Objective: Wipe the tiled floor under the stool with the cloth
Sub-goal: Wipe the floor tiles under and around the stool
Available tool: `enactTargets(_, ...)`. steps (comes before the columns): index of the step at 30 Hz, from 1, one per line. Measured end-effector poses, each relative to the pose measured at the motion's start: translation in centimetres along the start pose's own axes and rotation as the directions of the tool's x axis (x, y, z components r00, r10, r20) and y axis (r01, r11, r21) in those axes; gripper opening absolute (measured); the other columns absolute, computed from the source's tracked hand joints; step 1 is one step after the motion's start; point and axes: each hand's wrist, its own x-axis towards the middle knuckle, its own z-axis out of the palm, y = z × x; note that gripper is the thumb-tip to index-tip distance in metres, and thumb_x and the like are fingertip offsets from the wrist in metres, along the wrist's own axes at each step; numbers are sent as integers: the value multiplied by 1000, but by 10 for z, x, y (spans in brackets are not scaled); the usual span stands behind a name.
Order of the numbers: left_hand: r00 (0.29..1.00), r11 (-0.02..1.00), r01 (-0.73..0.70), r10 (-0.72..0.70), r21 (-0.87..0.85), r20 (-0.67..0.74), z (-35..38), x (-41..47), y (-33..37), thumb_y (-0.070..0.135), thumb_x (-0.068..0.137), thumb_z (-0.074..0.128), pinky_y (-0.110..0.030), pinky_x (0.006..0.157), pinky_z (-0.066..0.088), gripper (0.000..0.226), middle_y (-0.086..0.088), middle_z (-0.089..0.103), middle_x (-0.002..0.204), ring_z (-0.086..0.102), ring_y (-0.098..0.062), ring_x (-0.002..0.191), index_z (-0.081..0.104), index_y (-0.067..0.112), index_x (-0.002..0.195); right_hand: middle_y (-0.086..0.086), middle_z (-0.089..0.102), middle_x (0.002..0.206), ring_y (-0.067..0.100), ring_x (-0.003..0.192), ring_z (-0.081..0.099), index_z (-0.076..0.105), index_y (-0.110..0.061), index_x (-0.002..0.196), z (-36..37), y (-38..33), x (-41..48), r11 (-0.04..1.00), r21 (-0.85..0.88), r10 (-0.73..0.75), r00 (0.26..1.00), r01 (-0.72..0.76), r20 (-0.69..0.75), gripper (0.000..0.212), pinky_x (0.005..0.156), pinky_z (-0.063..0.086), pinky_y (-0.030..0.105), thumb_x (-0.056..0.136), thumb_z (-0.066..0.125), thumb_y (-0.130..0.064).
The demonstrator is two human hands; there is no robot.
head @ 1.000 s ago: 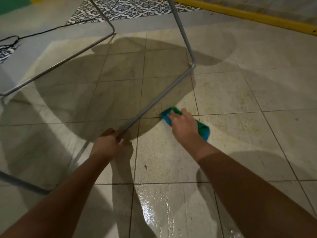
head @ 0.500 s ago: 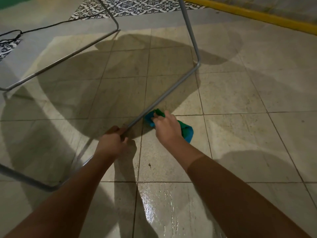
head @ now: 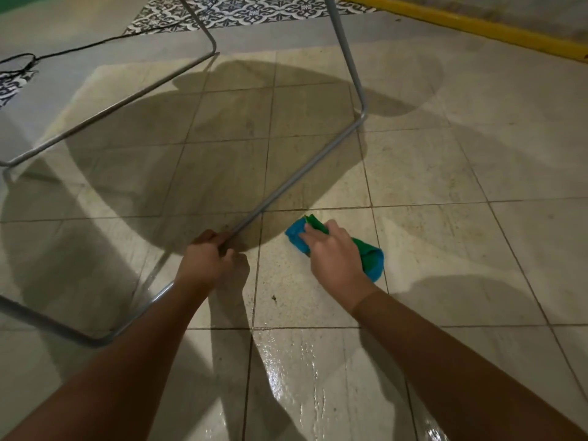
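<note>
The left hand [head: 206,261] is clenched round the low bar of the stool's metal frame [head: 305,173]. The right hand [head: 334,259], fingers curled over the blue-and-green cloth [head: 372,256], presses it to the tile just outside that bar. I'd hold the frame steady and push the cloth flat under the bar into the shadowed tiles. The beige tiled floor [head: 429,160] looks gritty there and gleams wet nearer the person, with patterned tiles [head: 241,11], a black cable [head: 79,49] and a yellow kerb [head: 461,23] beyond.

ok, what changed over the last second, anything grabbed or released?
The right hand swept the blue-and-green cloth left up to the grey metal-tube stool frame, then back right, so it now lies clear of the bar. Nothing was grabbed or released. The left hand still grips the frame, which stayed put.
</note>
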Motion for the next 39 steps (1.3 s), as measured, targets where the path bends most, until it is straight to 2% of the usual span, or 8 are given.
enactTargets(4, 997, 999, 29, -33, 45, 72, -7, -4, 8, 22, 93, 46, -32, 79, 50, 43, -16, 52, 112, 57, -29, 94, 43, 11, 134, 9, 51, 136, 30, 107, 46, 54, -6, 124, -10, 34, -6, 983, -76, 172, 980, -164, 104, 41, 85, 39, 36, 84, 49, 2)
enactTargets(11, 995, 999, 39, -39, 3, 90, -7, -33, 30, 23, 90, 52, -42, 107, 32, 62, -22, 30, 144, 35, -35, 131, 23, 5, 142, 6, 73, 89, 22, 59, 62, 74, -9, 86, -47, 75, -101, 992, -85, 99, 995, -98, 6, 56, 48, 52, 27, 34, 87, 6)
enactTargets(15, 999, 995, -45, 47, -90, 14, -5, -52, 57, 23, 92, 49, -40, 110, 27, 63, -14, 21, 152, 27, -29, 138, 18, 7, 145, 24, 68, 78, 33, 53, 60, 69, 7, 91, -82, 119, -142, 953, -71, 285, 950, -295, -127, 49, 45, 54, 38, 44, 82, 18)
enactTargets(20, 987, 982, -145, 152, -123, 46, -1, -63, 99, 29, 93, 47, -39, 113, 22, 64, -7, 17, 155, 19, -25, 141, 14, 15, 146, 21, 65, 91, 34, 85, 51, 63, 3, 102, -74, 131, -107, 765, -78, 639, 769, -639, -33, 23, 76, 43, 42, 80, 56, 3)
enactTargets(26, 968, 969, -236, 240, -67, 71, 0, -96, 151, 34, 94, 43, -37, 114, 20, 61, 0, 17, 155, 16, -18, 142, 15, 22, 146, 10, 56, 125, 29, 107, 46, 54, -6, 121, -54, 72, -89, 956, -14, 292, 949, -292, 120, 39, 87, 37, 38, 82, 51, -2)
enactTargets(31, 937, 937, -349, 348, 33, 31, -12, -114, 175, 30, 92, 47, -35, 109, 29, 60, -2, 25, 151, 26, -18, 137, 21, 19, 145, 5, 72, 97, 26, 74, 61, 72, -9, 91, -60, 94, -137, 989, -10, 148, 987, -148, 67, 42, 61, 52, 34, 50, 78, 1)
enactTargets(36, 929, 924, -370, 369, 99, 26, -36, -125, 192, 29, 91, 48, -34, 108, 30, 58, -4, 32, 147, 31, -18, 134, 25, 18, 143, 9, 73, 84, 27, 64, 56, 71, -7, 80, -79, 127, -152, 876, -38, 482, 876, -481, 5, 31, 58, 50, 34, 51, 77, 4)
enactTargets(39, 936, 925, -349, 353, 151, -1, -57, -128, 202, 29, 91, 48, -35, 107, 31, 57, -6, 36, 144, 34, -20, 131, 26, 16, 142, 10, 67, 95, 28, 87, 52, 65, -7, 96, -84, 102, -130, 787, 6, 617, 787, -617, 30, 23, 78, 43, 37, 74, 63, -2)
